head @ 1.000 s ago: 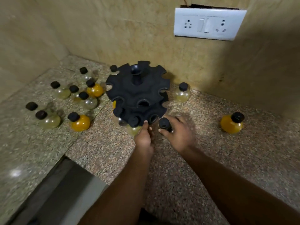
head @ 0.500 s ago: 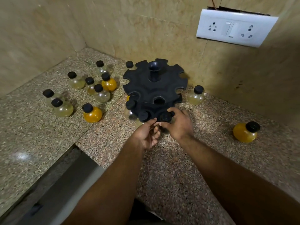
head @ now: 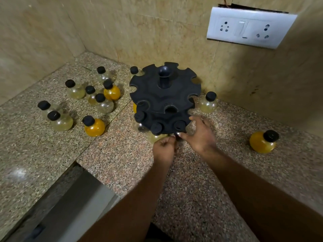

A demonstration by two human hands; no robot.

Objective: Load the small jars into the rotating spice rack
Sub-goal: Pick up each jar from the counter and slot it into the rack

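Note:
The black two-tier rotating spice rack (head: 164, 95) stands near the wall corner. Its lower tier carries three black-capped small jars in the front slots; the upper tier's slots show none. My right hand (head: 201, 135) cups the body of the rightmost slotted jar (head: 180, 124), thumb under its cap. Just below the rack's front edge is my left hand (head: 164, 147), fingers curled, fingertips close to the same jar. Several loose jars stand to the left, among them an orange one (head: 94, 127). A pale jar (head: 208, 103) stands right of the rack, another orange jar (head: 263, 142) far right.
The granite counter (head: 122, 154) meets tiled walls behind and to the left. A white socket plate (head: 250, 28) is on the back wall. The counter drops off at a step (head: 70, 198) in the lower left. One jar (head: 134, 70) stands behind the rack.
My right hand carried a jar to the rack's lower tier and set it into a front slot. My left hand slid off the rack's edge and curled below it. The view shifted left.

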